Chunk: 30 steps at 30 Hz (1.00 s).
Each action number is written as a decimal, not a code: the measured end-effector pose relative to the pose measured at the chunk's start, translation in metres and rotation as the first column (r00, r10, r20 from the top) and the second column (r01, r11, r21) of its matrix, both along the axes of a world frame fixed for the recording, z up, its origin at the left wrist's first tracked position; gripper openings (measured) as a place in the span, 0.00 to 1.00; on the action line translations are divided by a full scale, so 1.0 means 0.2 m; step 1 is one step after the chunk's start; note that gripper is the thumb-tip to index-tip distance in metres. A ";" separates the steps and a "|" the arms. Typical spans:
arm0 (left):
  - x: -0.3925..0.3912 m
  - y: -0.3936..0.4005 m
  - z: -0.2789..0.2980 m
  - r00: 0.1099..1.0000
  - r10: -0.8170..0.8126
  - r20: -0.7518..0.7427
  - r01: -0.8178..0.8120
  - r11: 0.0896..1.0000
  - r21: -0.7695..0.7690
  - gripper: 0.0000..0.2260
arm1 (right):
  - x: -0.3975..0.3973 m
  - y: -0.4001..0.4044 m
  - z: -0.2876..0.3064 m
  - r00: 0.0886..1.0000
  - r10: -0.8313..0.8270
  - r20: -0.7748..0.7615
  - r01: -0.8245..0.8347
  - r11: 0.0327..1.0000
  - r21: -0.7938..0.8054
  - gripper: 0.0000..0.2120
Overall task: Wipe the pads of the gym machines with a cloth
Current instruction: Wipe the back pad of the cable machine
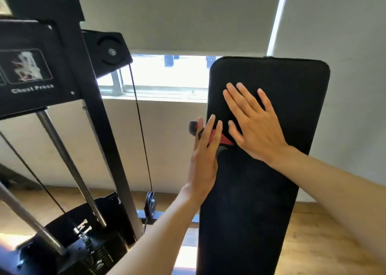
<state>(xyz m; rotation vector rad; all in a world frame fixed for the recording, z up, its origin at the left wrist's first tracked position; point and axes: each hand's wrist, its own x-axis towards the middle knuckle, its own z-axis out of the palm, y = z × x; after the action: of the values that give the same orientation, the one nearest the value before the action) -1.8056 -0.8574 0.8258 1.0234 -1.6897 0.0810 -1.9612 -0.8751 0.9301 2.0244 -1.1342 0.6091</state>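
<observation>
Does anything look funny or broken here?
Nothing looks broken or spilled. The one odd bit is the cloth: it is scrunched into a small red and grey bunch at the left edge of the black pad, between the left hand and the flat right hand, not spread out for wiping.

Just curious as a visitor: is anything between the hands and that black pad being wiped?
Only the red-and-grey cloth, under the left hand at the back pad's left edge. The right hand lies flat directly on the pad.
</observation>
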 end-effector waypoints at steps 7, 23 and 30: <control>0.06 -0.16 0.32 0.994 -0.102 -0.050 0.098 0.993 -0.065 0.31 | 0.14 -0.16 0.22 0.999 0.025 0.048 -0.021 0.997 -0.080 0.29; 0.15 -0.40 0.54 0.970 -0.024 -0.241 -0.011 0.990 -0.142 0.28 | 0.15 -0.26 0.19 0.974 0.142 0.178 -0.106 0.975 -0.197 0.30; 0.16 -0.47 0.61 0.947 0.047 -0.319 -0.088 0.989 -0.116 0.28 | 0.15 -0.26 0.18 0.976 0.127 0.178 -0.093 0.978 -0.187 0.31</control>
<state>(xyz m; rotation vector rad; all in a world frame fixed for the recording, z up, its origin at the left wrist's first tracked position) -1.7739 -0.9505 0.9479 0.9422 -1.3411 0.0661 -1.9320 -0.9266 0.9669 1.9153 -1.0389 0.9424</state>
